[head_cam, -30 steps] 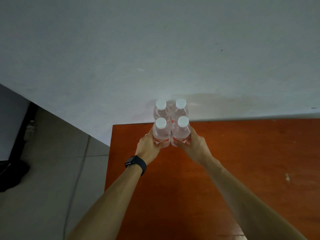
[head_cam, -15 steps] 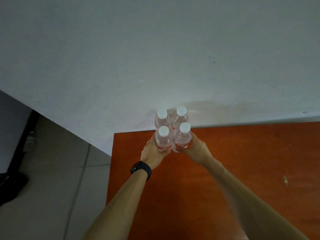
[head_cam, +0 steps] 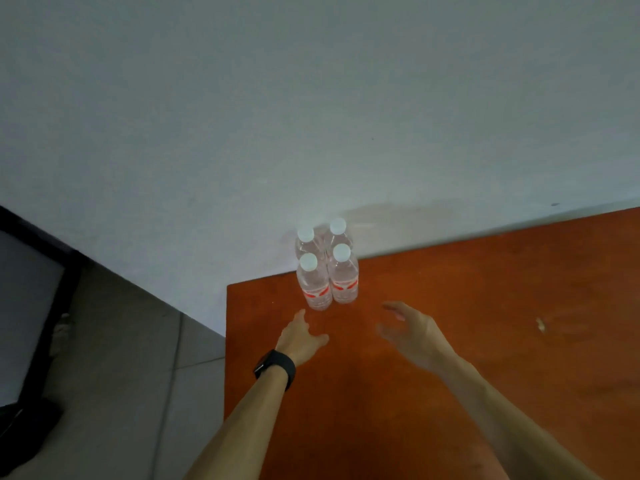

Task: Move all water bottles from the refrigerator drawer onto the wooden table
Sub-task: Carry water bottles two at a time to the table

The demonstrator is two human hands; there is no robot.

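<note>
Four water bottles [head_cam: 325, 271] upright, clustered touching, at far left corner of wooden table [head_cam: 467, 358], by the wall [head_cam: 311, 116].
Left hand [head_cam: 300, 336] and right hand [head_cam: 414, 336] near the cluster, not touching; fingers relaxed, grasping nothing; right blurred.

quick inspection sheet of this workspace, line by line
surface: wooden table, orange-brown, back edge at the white wall
job's things: four water bottles, upright, white caps, clustered two by two near the table's back left corner
clutter: small pale mark on the tabletop
grips: left hand and right hand both open, holding nothing, apart from the bottles; black watch on left wrist
cables: nothing seen
surroundings: grey tiled floor, dark framed object at far left
</note>
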